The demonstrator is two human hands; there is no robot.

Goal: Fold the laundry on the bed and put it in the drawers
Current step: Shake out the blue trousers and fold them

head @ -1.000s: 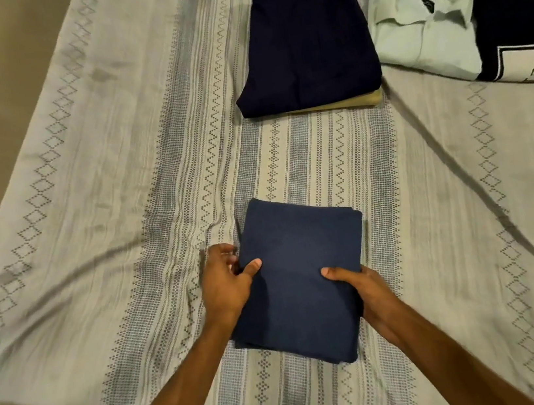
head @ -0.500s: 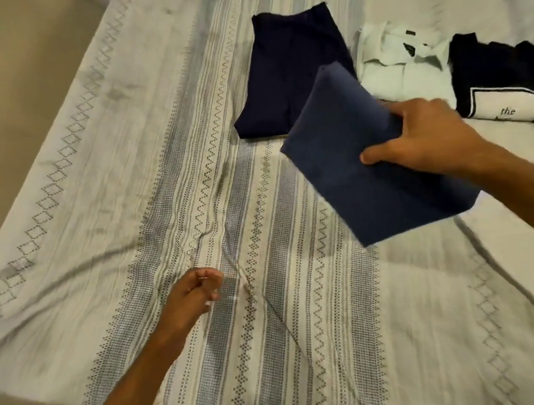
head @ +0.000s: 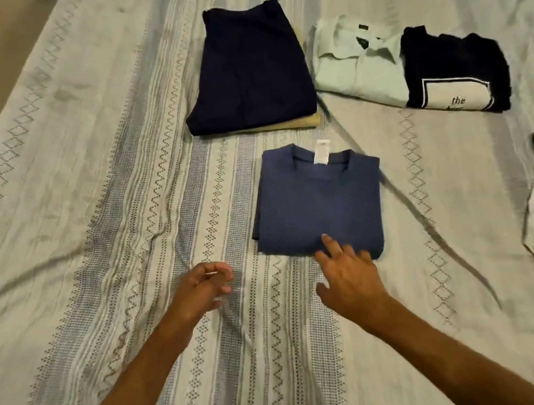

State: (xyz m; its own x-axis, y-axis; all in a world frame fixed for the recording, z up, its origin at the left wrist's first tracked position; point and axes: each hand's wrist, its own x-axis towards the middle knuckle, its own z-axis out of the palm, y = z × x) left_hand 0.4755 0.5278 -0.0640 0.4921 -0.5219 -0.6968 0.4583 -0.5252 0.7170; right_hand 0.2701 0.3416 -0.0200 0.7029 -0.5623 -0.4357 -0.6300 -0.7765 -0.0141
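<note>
Now | folded blue shirt flat on bed | right hand fingertips touching near edge

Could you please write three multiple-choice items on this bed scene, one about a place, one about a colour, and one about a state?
1. Where does the black printed tee lie?
A. overlapping the pale collared shirt
B. on the navy trousers
C. under the blue tee

2. What colour is the garment edge under the navy trousers?
A. red
B. pale yellow
C. black

3. How is the blue tee?
A. folded flat, neck label showing
B. bunched in a heap
C. held in the air

Answers: 1 A, its left side covers the shirt's right part; 2 B, a yellow strip shows below; 3 A, it lies square on the bedsheet, with right hand fingertips at its near edge.
</note>
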